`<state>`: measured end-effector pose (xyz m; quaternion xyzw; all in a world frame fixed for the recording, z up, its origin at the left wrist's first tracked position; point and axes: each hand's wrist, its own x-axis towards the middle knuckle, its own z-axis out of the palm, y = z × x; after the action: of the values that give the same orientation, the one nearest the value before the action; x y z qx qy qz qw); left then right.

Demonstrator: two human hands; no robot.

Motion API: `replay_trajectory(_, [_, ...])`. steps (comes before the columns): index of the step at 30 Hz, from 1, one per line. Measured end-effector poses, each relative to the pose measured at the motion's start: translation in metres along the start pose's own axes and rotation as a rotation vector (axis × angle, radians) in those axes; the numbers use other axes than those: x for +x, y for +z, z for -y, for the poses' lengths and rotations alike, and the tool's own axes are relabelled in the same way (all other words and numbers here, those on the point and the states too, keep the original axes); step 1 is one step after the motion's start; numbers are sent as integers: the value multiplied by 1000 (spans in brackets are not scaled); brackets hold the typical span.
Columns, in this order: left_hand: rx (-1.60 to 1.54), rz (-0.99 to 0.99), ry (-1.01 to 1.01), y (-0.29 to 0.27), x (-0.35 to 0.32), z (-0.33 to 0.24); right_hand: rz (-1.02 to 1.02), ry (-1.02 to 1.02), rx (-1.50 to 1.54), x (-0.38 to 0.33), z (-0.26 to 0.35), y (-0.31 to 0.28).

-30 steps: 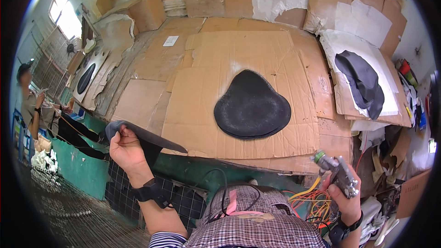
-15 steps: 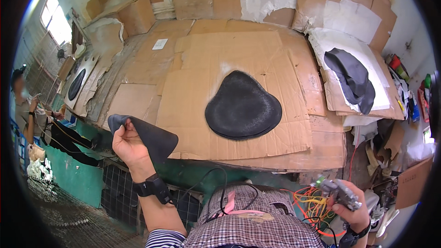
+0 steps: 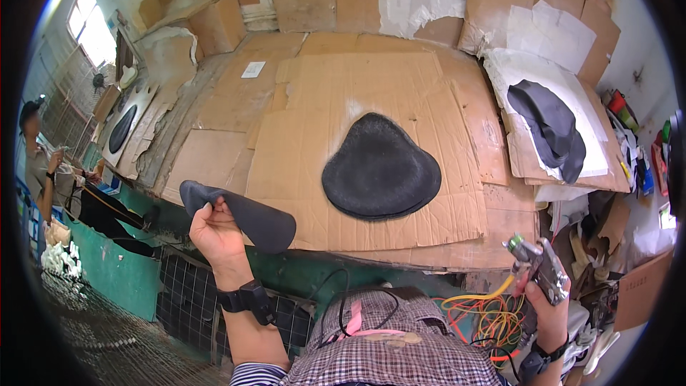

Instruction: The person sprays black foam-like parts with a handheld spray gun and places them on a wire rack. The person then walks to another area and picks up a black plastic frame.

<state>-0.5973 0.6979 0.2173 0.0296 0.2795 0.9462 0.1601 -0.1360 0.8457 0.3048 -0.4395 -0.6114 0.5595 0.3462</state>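
Observation:
My left hand (image 3: 220, 237) pinches a thin, limp black sheet (image 3: 263, 223) at its left end, above the table's front edge. The sheet's free part curls out to the right. My right hand (image 3: 547, 314) is wrapped round a metal spray gun (image 3: 549, 271), with a green fitting at its tip; it is held upright near the table's front right corner. A yellow hose (image 3: 486, 294) runs close by the gun. Between the hands, a rounded-triangular black pad (image 3: 382, 166) lies flat on the cardboard, its edge looking layered. Neither hand touches it.
Flat cardboard (image 3: 307, 129) covers the table. At the right, crumpled black sheets (image 3: 550, 125) lie on white paper. Tangled orange and yellow hoses (image 3: 493, 322) hang below the edge. Another person (image 3: 39, 164) stands at far left, near a dark oval piece (image 3: 123, 129).
My left hand and the black sheet have shifted slightly right and down. My right hand has raised the spray gun toward the table's edge and turned it more upright.

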Motion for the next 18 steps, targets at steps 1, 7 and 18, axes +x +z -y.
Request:
replay_trajectory(1, [4, -13, 6, -2, 2, 1, 14, 7, -8, -5, 2, -4])
replay_trajectory(7, [18, 8, -63, -3, 4, 9, 55, -34, -25, -4, 10, 0])
replay_trajectory(18, [39, -14, -73, -17, 16, 20, 184, 91, 13, -4, 3, -10])
